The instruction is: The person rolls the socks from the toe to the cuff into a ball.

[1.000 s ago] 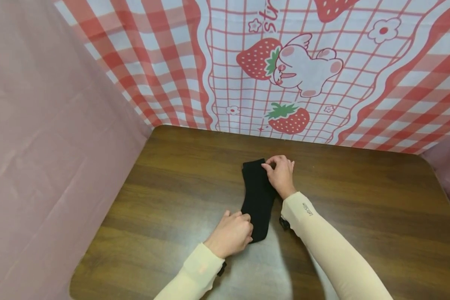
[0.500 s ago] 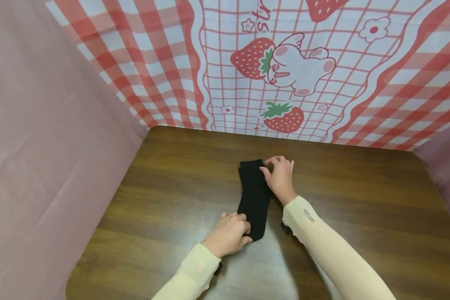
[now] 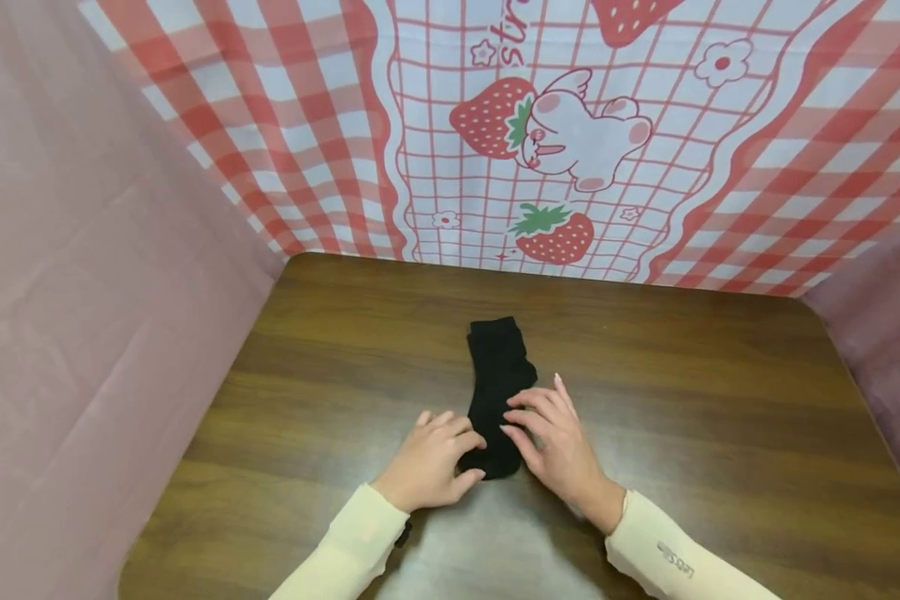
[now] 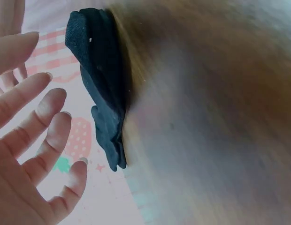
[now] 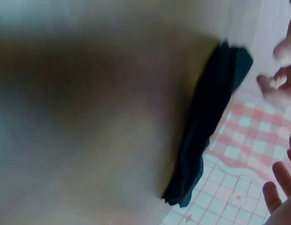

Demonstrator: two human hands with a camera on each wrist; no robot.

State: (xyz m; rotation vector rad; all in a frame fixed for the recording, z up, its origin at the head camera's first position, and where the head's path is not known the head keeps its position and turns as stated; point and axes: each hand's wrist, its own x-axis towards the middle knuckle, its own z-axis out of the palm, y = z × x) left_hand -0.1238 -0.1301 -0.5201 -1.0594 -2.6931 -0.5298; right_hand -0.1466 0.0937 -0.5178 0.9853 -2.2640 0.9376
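A black sock [image 3: 495,358] lies lengthwise on the table, its cuff at the far end and its toe toward me. My left hand [image 3: 429,462] is at the left of the toe end, fingers loosely bent. On the other side my right hand [image 3: 566,454] hovers with fingers spread, their tips overlapping the sock's lower right part. In the left wrist view the sock [image 4: 103,79] stands apart from the relaxed fingers of my left hand [image 4: 30,154]. The right wrist view shows a gap between the sock [image 5: 199,126] and my right hand [image 5: 284,197].
The brown wooden table [image 3: 330,333] has rounded corners. Behind its far edge hangs a red-and-white checked curtain [image 3: 330,133] with strawberries. Pink cloth [image 3: 82,333] hangs along the left side, and more pink cloth [image 3: 885,333] is at the right.
My right hand has left the sock's cuff and come back toward the toe, its fingers spreading. The left hand has drawn slightly left, and its fingers have opened. A bulge now shows on the sock's right edge.
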